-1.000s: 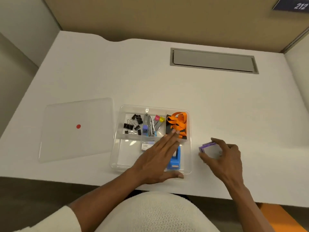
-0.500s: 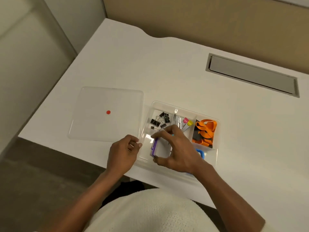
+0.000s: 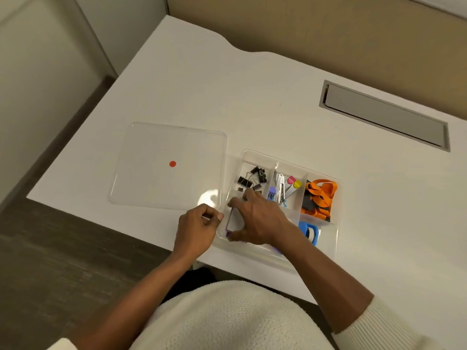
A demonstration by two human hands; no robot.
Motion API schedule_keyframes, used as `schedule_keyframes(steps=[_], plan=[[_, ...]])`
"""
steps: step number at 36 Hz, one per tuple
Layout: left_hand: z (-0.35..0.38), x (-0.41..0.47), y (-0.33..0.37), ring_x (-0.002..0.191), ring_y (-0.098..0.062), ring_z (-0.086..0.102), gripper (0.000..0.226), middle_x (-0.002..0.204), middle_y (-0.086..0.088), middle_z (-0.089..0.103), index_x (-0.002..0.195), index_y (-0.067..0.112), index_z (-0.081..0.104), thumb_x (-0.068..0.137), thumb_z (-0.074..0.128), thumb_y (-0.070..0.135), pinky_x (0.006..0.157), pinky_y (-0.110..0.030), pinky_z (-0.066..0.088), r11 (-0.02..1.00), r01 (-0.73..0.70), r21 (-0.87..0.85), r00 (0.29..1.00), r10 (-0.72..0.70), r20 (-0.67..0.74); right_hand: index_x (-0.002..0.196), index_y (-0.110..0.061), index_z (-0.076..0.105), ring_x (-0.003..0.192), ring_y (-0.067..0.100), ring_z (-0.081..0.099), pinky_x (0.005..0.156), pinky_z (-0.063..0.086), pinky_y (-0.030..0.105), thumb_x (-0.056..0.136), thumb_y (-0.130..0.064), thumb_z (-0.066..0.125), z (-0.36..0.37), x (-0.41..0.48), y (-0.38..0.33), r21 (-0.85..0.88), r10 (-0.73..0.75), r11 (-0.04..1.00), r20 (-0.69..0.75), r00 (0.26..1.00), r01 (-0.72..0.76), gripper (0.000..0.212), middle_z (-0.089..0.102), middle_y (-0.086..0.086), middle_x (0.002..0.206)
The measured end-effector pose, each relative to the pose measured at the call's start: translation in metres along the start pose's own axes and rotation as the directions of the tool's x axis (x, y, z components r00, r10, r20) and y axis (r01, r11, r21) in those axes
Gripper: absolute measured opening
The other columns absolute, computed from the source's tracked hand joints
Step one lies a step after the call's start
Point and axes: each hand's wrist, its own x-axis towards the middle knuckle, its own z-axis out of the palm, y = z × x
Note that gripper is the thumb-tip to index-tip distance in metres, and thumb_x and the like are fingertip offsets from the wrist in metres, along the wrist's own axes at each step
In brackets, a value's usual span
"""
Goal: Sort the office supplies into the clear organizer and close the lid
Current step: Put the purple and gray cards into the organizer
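Observation:
The clear organizer (image 3: 336, 238) sits near the desk's front edge. Its back compartments hold black binder clips (image 3: 252, 178), a small stapler with coloured pins (image 3: 283, 188) and an orange lanyard (image 3: 319, 195). A blue stapler (image 3: 309, 231) lies in the front compartment. My right hand (image 3: 260, 218) is inside the front left part, shut on a purple-edged white pad (image 3: 233, 219) held on edge. My left hand (image 3: 198, 227) pinches the organizer's front left corner. The clear lid (image 3: 169, 165) with a red dot lies flat to the left.
A grey cable hatch (image 3: 384, 114) is set into the white desk (image 3: 252, 97) at the back right. The desk's front edge runs just below the organizer, with dark floor to the left. A beige partition stands behind.
My right hand carried the purple pad from the desk on the right into the organizer's front left part. My left hand left the blue stapler and went to the organizer's left corner.

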Motion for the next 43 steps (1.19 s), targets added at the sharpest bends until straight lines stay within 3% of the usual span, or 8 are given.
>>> schedule_keyframes(steps=[7,12,21,25,28,34,37,43], plan=[[-0.002,0.001,0.002,0.077,-0.012,0.074,0.015,0.087,0.013,0.074,0.093,0.023,0.074,0.097,0.074,0.037,0.082,-0.044,0.065,1.0,0.016,0.003,1.0,-0.016,0.02,0.15,-0.018,0.04,0.123,0.035,0.057,0.092,0.057,0.05,0.086,-0.038,0.081,0.003,0.004,-0.009,-0.066,0.045,0.997,0.02,0.999,-0.044,0.079,0.057,0.017,0.133],[-0.006,0.0,0.005,0.073,-0.013,0.074,0.021,0.083,0.01,0.075,0.089,0.021,0.075,0.096,0.074,0.04,0.082,-0.041,0.064,1.0,0.03,0.004,0.999,-0.03,0.025,0.14,-0.012,0.05,0.12,0.034,0.056,0.087,0.06,0.047,0.093,-0.02,0.074,0.013,-0.005,-0.01,-0.088,0.019,0.996,-0.078,0.997,-0.025,0.053,0.055,0.017,0.132],[-0.015,0.003,0.005,0.067,-0.002,0.072,0.025,0.071,0.02,0.074,0.079,0.029,0.073,0.089,0.078,0.052,0.079,-0.04,0.065,0.999,0.049,0.02,0.997,-0.051,0.064,0.129,-0.009,0.063,0.131,0.032,0.048,0.094,0.061,0.048,0.094,-0.021,0.072,0.029,-0.019,-0.013,0.007,0.04,0.999,-0.177,0.983,-0.039,0.039,0.049,0.016,0.14],[-0.028,0.009,0.006,0.073,-0.008,0.074,0.031,0.072,0.012,0.075,0.077,0.031,0.073,0.081,0.082,0.06,0.076,-0.033,0.063,0.997,0.057,0.048,0.998,-0.058,0.02,0.131,-0.01,0.066,0.132,0.03,0.051,0.1,0.059,0.049,0.091,-0.024,0.077,0.031,-0.027,-0.01,0.094,0.082,0.994,-0.24,0.967,-0.061,0.044,0.054,0.013,0.141],[-0.046,0.021,0.004,0.074,-0.006,0.07,0.041,0.075,0.013,0.074,0.079,0.027,0.073,0.078,0.08,0.067,0.07,-0.028,0.059,0.992,0.06,0.113,0.996,-0.053,-0.066,0.126,-0.014,0.071,0.127,0.027,0.058,0.096,0.06,0.042,0.093,-0.026,0.075,0.03,-0.033,-0.007,0.197,0.138,0.978,-0.343,0.929,-0.072,0.036,0.058,0.009,0.139],[-0.095,0.052,-0.009,0.077,-0.014,0.069,0.037,0.08,0.008,0.072,0.085,0.019,0.075,0.087,0.078,0.056,0.062,-0.024,0.049,0.979,0.116,0.167,0.953,-0.062,-0.298,0.112,-0.016,0.077,0.1,0.016,0.066,0.08,0.061,0.026,0.095,-0.024,0.072,0.02,-0.029,-0.012,0.386,0.204,0.922,-0.464,0.862,-0.011,0.019,0.065,0.002,0.122],[-0.116,0.067,-0.015,0.079,-0.021,0.07,0.035,0.084,0.002,0.075,0.085,0.019,0.073,0.089,0.078,0.053,0.067,-0.029,0.051,0.968,0.167,0.188,0.921,-0.085,-0.38,0.108,-0.017,0.077,0.087,0.011,0.07,0.074,0.052,0.008,0.093,-0.022,0.075,0.006,-0.017,-0.024,0.515,0.242,0.856,-0.452,0.859,0.03,0.016,0.068,0.0,0.116],[-0.152,0.092,-0.02,0.11,-0.036,0.068,0.04,0.119,-0.013,0.071,0.101,0.015,0.071,0.088,0.08,0.052,0.084,-0.048,0.058,0.928,0.234,0.291,0.88,-0.074,-0.47,0.125,-0.019,0.068,0.097,0.014,0.072,0.088,0.06,0.038,0.086,-0.031,0.079,-0.025,0.027,-0.055,0.673,0.34,0.737,-0.289,0.895,-0.063,0.042,0.069,0.002,0.122]])
